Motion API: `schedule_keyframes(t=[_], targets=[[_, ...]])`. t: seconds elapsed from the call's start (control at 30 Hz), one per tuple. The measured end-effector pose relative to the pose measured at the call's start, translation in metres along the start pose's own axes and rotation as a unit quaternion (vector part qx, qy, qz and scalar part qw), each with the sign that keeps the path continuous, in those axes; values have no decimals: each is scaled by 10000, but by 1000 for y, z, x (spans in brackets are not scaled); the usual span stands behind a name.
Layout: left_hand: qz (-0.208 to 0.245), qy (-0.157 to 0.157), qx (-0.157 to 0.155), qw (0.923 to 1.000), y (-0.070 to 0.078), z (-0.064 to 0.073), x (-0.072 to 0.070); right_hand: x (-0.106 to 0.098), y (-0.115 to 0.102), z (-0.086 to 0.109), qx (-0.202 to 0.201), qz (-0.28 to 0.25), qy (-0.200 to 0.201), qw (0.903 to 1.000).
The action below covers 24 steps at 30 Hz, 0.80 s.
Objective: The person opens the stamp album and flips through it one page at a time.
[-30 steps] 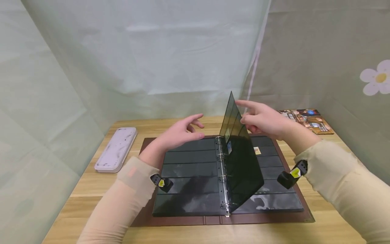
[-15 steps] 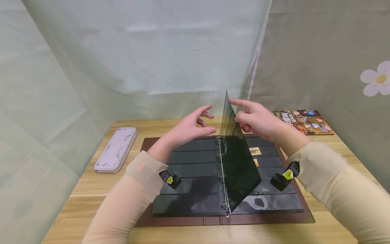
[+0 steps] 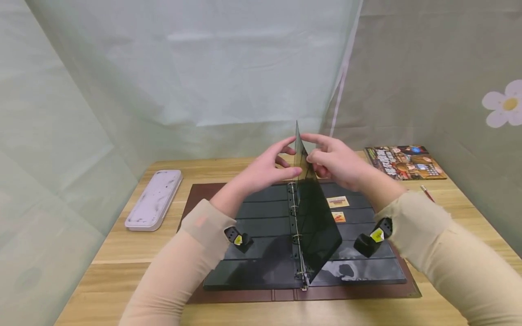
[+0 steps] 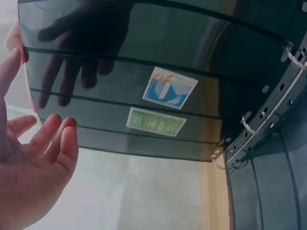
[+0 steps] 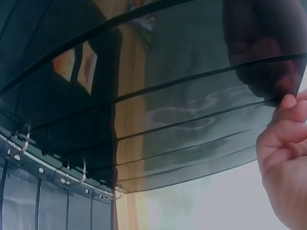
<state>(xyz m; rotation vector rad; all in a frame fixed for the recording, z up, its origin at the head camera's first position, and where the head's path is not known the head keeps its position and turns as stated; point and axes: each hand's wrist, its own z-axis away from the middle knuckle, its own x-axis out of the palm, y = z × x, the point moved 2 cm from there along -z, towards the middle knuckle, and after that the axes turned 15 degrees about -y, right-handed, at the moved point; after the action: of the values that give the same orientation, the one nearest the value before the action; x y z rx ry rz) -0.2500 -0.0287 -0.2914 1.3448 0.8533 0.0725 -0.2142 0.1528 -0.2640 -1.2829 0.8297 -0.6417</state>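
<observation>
A stamp album (image 3: 261, 249) with black pocket pages lies spread on the table. One dark translucent album page (image 3: 320, 231) stands nearly upright from the ring binding (image 3: 297, 231). My right hand (image 3: 336, 160) holds this page at its outer edge, thumb and index finger there, other fingers curled. From the opposite side my left hand (image 3: 269, 167) meets the page, index fingertip and thumb right at its edge, fingers loosely spread. A blue stamp (image 4: 168, 90) and a green stamp (image 4: 156, 122) sit in the page's pockets. Two small stamps show on the right-hand page beneath, one yellowish stamp (image 3: 337, 202) uppermost.
At the left of the wooden table (image 3: 114, 267) lies a pale, speckled hard case (image 3: 154, 199). A booklet (image 3: 405, 163) with a colourful cover is at the back right, and a red pencil (image 3: 427, 194) lies near my right forearm. Fabric curtains surround the table.
My right hand has swung the page leftward, nearer to vertical. My left hand has moved right and up to the page. More of the stamps and the pencil on the right now show.
</observation>
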Motion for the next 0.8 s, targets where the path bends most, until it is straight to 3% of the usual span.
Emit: schedule_keyframes(t=[0.37,0.8], targets=[[267,117,-56,9996,-2,1,3,10,2,-7,-111,-557,-74,9984],[172,7,-124,9998,-4,7,-4,14,8,-10,-146,-839,-323,9958]])
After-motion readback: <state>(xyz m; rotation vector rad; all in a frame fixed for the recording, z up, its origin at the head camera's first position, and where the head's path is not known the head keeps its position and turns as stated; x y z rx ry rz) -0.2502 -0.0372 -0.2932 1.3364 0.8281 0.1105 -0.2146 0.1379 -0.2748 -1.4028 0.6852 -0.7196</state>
